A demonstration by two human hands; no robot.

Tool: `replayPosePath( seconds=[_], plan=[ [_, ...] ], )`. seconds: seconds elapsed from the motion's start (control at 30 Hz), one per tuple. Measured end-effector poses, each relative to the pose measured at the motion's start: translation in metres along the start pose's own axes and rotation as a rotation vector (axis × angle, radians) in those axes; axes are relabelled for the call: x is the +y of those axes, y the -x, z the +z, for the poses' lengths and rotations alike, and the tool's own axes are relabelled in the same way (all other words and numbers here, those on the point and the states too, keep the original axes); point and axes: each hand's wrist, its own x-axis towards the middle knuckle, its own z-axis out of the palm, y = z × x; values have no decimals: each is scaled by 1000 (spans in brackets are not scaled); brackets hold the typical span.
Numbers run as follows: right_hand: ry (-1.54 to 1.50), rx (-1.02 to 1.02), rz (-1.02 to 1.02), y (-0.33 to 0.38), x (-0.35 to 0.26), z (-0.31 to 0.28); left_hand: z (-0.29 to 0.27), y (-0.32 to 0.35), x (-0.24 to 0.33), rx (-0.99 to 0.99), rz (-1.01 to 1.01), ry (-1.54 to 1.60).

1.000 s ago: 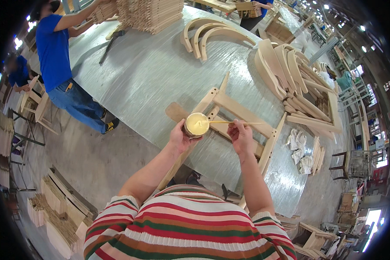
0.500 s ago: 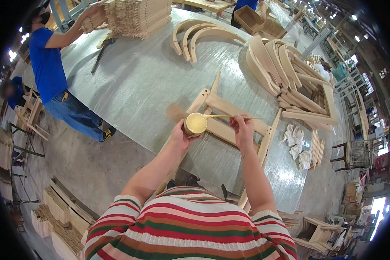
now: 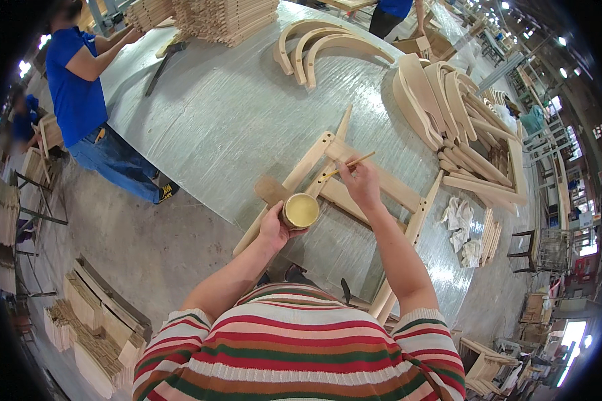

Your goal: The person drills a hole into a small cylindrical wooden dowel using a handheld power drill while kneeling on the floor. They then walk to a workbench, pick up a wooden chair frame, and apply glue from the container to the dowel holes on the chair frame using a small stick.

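Note:
My left hand (image 3: 273, 227) is wrapped round a small open cup (image 3: 302, 212) of pale yellow, glue-like liquid, held level. Between the fingertips of my right hand (image 3: 361, 184) is a thin wooden stick (image 3: 365, 158). Its lower tip meets the side rail of a light wooden chair frame (image 3: 306, 162), by a dark hole near the corner; whether it enters the hole I cannot tell. The frame lies on the table beneath both hands, with two crosspieces between its side rails. Beside the cup, a flat brown piece (image 3: 271, 190) sticks out over the left rail.
The metal-topped table (image 3: 227, 113) holds curved wooden parts (image 3: 344, 45), a heap of chair parts (image 3: 475, 134), white rags (image 3: 457, 217) and stacked slats (image 3: 224, 20). A co-worker in blue (image 3: 80, 73) stands at its left edge. More wooden parts (image 3: 100, 327) sit at lower left.
My right hand has moved up and left, taking the stick from the cup's rim to the frame's rail. The cup has dropped slightly lower in view. The co-worker's arms have drawn back from the stack.

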Motion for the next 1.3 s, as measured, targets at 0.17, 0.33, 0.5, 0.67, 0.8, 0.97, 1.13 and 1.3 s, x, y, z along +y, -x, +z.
replayPosePath(
  seconds=[0.17,0.33,0.5,0.67,0.8,0.97,1.13,1.3],
  plan=[
    [110,-42,-75,-5,4,9,2,0,-3,14,4,-6],
    [53,-64,-89,-7,10,16,0,-1,-3,-17,-3,3],
    [25,-10,-105,-16,8,6,-1,-1,-3,-15,-3,-10],
    [26,21,-89,-22,11,3,0,0,-2,-12,3,-23],
    [98,-14,-68,-20,20,14,2,2,-1,-13,-1,-29],
    [107,-70,-234,-19,34,22,2,0,-2,-39,-11,-9],
    [100,-142,-116,-22,30,20,1,0,-3,-29,3,-22],
    [123,-44,-269,-19,25,14,4,1,-2,-26,2,-28]
  ],
)
